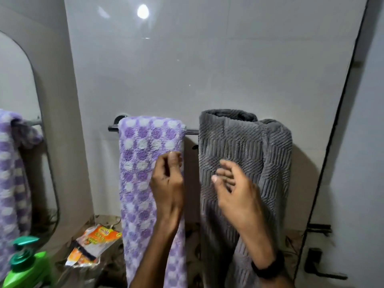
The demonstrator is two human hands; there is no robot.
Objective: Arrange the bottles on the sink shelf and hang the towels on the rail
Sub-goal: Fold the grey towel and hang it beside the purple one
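Both towels, purple [143, 163] and grey [249, 154], are draped over the rail [191, 132], the left hand [167, 183] pinching the purple edge, the right hand [234, 188] spread empty; straightening is judged next.

Both towels hide most of the rail [191, 132]. The grey towel [245, 146] covers its right end. The green bottle [27, 267], bottom left, is blurred and cut off.
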